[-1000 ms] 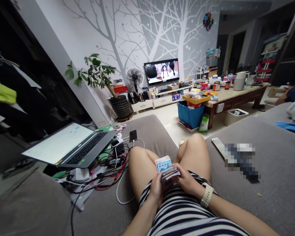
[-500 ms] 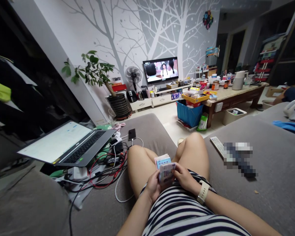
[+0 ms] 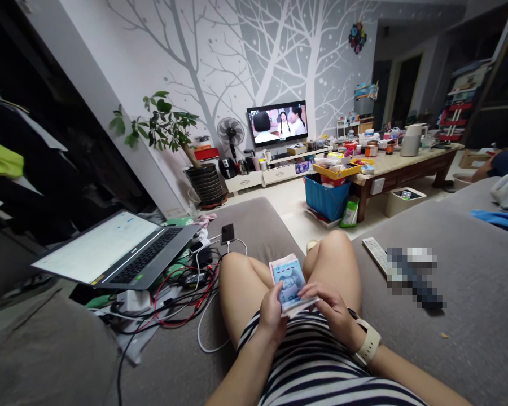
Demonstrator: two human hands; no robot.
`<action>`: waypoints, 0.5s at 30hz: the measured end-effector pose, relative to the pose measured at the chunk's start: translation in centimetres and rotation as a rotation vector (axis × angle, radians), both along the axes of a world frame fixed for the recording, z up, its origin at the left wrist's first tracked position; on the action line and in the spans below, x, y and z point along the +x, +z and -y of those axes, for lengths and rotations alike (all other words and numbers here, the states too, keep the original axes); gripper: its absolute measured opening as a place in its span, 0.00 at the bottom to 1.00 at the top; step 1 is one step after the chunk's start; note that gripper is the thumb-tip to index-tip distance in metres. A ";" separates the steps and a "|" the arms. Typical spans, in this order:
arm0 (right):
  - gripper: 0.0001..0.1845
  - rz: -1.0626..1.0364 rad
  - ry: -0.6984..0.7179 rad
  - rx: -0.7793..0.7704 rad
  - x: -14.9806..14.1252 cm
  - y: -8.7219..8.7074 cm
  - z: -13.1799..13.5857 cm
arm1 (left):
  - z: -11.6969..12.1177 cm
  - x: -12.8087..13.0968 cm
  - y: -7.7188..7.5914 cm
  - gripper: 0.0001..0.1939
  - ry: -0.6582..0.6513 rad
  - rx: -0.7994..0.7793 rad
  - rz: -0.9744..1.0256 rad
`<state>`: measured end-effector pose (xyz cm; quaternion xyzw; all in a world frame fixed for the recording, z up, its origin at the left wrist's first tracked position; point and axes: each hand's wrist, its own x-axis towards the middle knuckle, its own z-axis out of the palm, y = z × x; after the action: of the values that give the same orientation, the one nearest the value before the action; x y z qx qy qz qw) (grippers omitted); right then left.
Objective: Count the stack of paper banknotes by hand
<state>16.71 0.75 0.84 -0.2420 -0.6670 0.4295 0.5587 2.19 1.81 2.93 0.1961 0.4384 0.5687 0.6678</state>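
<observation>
A stack of banknotes (image 3: pixel 288 277) lies over my lap between my bare knees, a blue note on top and pink edges behind it. My left hand (image 3: pixel 270 317) grips the stack's near left edge. From the right, my right hand (image 3: pixel 333 312) pinches its near corner, fingers laid across the top note. A pale watch (image 3: pixel 367 344) sits on my right wrist. I am seated on a grey sofa (image 3: pixel 469 293) in a striped dress.
An open laptop (image 3: pixel 118 251) rests at the left above tangled cables and a charging phone (image 3: pixel 228 233). A remote (image 3: pixel 376 252) lies on the sofa at the right. Beyond stand a television (image 3: pixel 277 122), a potted plant (image 3: pixel 173 132), a cluttered low table (image 3: pixel 400 163) and a blue bin (image 3: pixel 327 197).
The stack has been laid flatter and fanned forward, so the blue note faces up. My right hand slid down to its near corner. The view shifted slightly.
</observation>
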 end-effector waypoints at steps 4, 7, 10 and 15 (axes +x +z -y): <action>0.30 -0.024 -0.014 -0.068 -0.4 -0.8 0.0 | 0.7 -0.2 -1.6 0.12 0.083 0.108 -0.014; 0.23 -0.018 -0.129 -0.251 -1.0 -2.1 -0.9 | 1.1 -0.6 -2.5 0.13 0.089 0.140 -0.081; 0.20 -0.038 -0.164 -0.411 -1.3 -3.0 -1.8 | 1.3 -0.9 -2.8 0.15 0.034 0.175 -0.101; 0.20 -0.099 -0.144 -0.461 -1.3 -3.3 -2.5 | 1.4 -1.0 -3.3 0.16 -0.058 0.240 -0.107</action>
<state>15.40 3.22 -2.48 -0.3887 -0.5043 0.5405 0.5500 1.19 0.43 -0.36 0.3174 0.3964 0.5860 0.6314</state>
